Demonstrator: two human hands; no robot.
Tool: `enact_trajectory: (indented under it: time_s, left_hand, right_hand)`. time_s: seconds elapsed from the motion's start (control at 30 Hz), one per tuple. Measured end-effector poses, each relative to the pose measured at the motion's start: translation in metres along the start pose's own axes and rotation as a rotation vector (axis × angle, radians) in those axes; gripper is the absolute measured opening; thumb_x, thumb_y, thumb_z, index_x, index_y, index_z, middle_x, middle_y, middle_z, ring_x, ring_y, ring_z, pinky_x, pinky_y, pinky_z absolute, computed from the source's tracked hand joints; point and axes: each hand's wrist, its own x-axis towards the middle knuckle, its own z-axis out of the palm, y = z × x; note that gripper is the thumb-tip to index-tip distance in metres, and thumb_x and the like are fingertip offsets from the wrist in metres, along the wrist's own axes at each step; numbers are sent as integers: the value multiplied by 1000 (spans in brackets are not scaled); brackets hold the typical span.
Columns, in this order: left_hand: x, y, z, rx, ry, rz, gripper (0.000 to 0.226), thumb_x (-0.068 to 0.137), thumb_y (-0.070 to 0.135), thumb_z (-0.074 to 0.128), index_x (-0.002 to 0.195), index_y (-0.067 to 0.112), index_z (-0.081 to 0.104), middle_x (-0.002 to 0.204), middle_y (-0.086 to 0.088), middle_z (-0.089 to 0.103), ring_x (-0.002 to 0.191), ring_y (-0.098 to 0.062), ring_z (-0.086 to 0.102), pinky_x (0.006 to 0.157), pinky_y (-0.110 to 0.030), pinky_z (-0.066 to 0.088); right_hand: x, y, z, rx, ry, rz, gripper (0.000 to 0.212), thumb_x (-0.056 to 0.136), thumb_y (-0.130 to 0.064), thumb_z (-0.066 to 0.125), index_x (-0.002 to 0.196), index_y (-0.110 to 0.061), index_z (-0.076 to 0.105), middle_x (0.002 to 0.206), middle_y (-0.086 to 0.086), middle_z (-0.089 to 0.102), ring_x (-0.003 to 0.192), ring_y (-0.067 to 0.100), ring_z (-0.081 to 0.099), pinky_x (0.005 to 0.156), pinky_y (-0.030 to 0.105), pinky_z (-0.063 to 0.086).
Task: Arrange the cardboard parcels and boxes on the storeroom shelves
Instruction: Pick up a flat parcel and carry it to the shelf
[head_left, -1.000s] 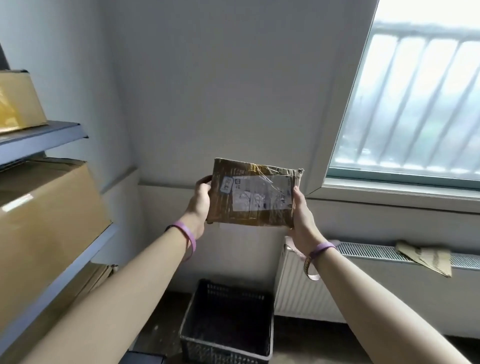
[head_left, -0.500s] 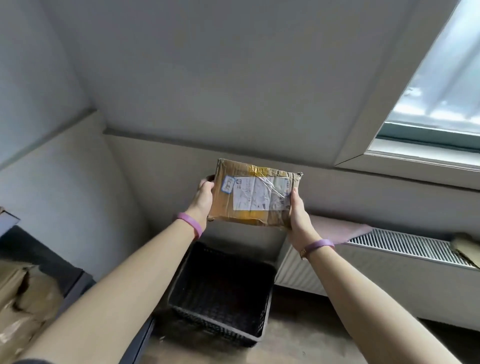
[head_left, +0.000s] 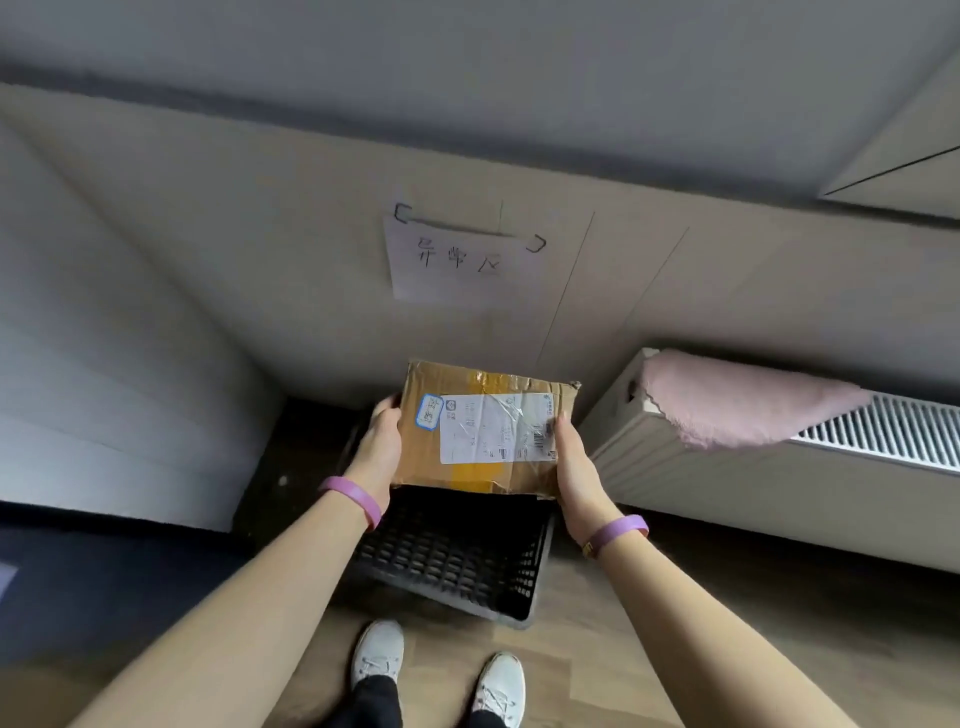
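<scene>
A flat cardboard parcel (head_left: 483, 431) with a white shipping label and a small blue-edged sticker is held level in front of me. My left hand (head_left: 378, 441) grips its left edge and my right hand (head_left: 574, 462) grips its right edge. The parcel hangs directly above a black plastic crate (head_left: 457, 561) that stands on the floor against the wall. No shelves are in view.
A handwritten paper sign (head_left: 452, 257) is taped to the wall above the crate. A white radiator (head_left: 779, 457) with a pink cloth (head_left: 727, 397) draped on it stands to the right. My two white shoes (head_left: 436, 670) are just short of the crate. A dark surface lies at lower left.
My view has tipped down from the window and shelves to the floor. Both hands have carried the parcel lower, and it now sits over the black crate.
</scene>
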Motion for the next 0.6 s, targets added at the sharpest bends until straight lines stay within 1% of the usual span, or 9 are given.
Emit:
enact_trajectory:
  time_s: [0.1, 0.17, 0.23, 0.3, 0.37, 0.43, 0.5, 0.57, 0.6]
  left_hand:
    - [46, -53, 5, 46, -15, -70, 37, 109, 36, 28, 141, 37, 45, 118, -2, 67, 99, -20, 65, 68, -31, 51]
    - [79, -93, 10, 69, -27, -118, 36, 109, 39, 28, 139, 39, 48, 115, 1, 68, 100, -19, 65, 67, -31, 51]
    - [112, -134, 16, 81, -33, -172, 37, 108, 45, 28, 135, 38, 52, 115, 1, 70, 101, -18, 66, 69, -31, 52]
    - [145, -176, 20, 98, -43, -224, 44, 106, 52, 28, 134, 34, 57, 118, -1, 71, 105, -20, 67, 78, -34, 53]
    - [180, -219, 23, 119, -46, -276, 52, 105, 57, 26, 134, 31, 59, 121, -2, 70, 110, -23, 65, 91, -38, 52]
    - [213, -261, 25, 146, -52, -326, 57, 103, 62, 26, 140, 31, 55, 127, -3, 68, 116, -25, 63, 106, -45, 46]
    - [242, -296, 26, 182, -67, -377, 64, 98, 70, 27, 146, 34, 48, 135, -3, 63, 122, -26, 60, 113, -49, 40]
    - [268, -329, 29, 224, -76, -400, 77, 87, 81, 29, 150, 39, 40, 146, -1, 54, 132, -26, 53, 115, -51, 36]
    - [283, -346, 30, 245, -68, -408, 84, 78, 86, 31, 150, 42, 37, 151, 0, 49, 136, -25, 48, 116, -51, 35]
  right_hand:
    - [39, 53, 7, -35, -10, 66, 45, 80, -78, 35, 104, -53, 64, 132, -10, 61, 125, 15, 55, 115, 44, 36]
    - [66, 91, 10, -45, 22, 128, 50, 89, -74, 34, 121, -46, 59, 137, -9, 57, 125, 14, 54, 115, 40, 35]
    - [95, 133, 10, -48, 54, 166, 52, 100, -64, 30, 139, -35, 48, 138, -10, 52, 123, 11, 50, 108, 31, 33]
    - [120, 174, 13, -75, 53, 230, 56, 101, -62, 28, 143, -30, 45, 135, -12, 51, 121, 11, 48, 104, 29, 32]
    - [144, 216, 18, -66, 59, 301, 62, 98, -67, 28, 145, -28, 45, 138, -10, 52, 125, 13, 49, 110, 34, 33]
    - [166, 259, 24, -65, 85, 363, 65, 98, -68, 27, 146, -26, 43, 139, -7, 52, 127, 16, 48, 111, 36, 33]
    - [185, 300, 32, -48, 107, 411, 69, 96, -71, 25, 146, -27, 42, 141, -7, 51, 129, 17, 47, 113, 39, 32]
    - [204, 337, 41, -36, 135, 439, 74, 92, -77, 24, 147, -29, 41, 145, -9, 48, 134, 18, 43, 117, 43, 29]
    - [214, 356, 44, -25, 151, 449, 76, 92, -77, 24, 147, -28, 41, 145, -10, 46, 134, 16, 42, 117, 41, 28]
